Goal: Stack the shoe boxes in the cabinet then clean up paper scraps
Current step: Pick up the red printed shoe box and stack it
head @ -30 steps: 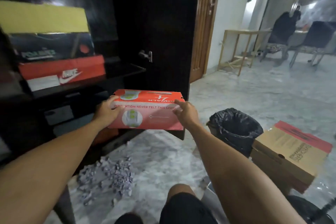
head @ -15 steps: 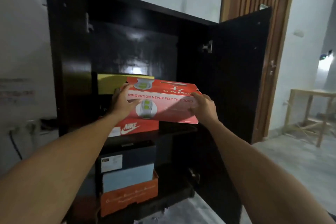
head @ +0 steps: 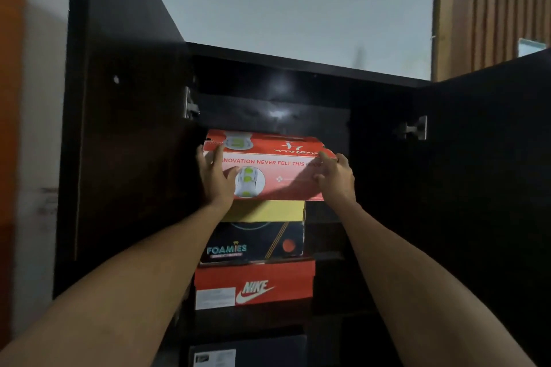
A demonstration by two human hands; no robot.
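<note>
Two hands hold the red shoe box [head: 269, 170] at its ends: the left hand [head: 215, 180] lies along the left end with thumb across the front face, the right hand [head: 335, 177] curls round the right front corner, so each grip is closed on the box. Both forearms reach up and forward, roughly level with one another. Box sits at the top of the stack in the upper part of the dark cabinet [head: 125, 134], apparently resting on the yellow-lidded box [head: 265, 211], which lies on the Nike box [head: 256, 284]; full seating cannot be confirmed. Judged step: placing this box. Next move calls for pushing it squarely back, then releasing both grips without dragging it forward. Paper scraps are not in view, so cleanup appears outstanding.
</note>
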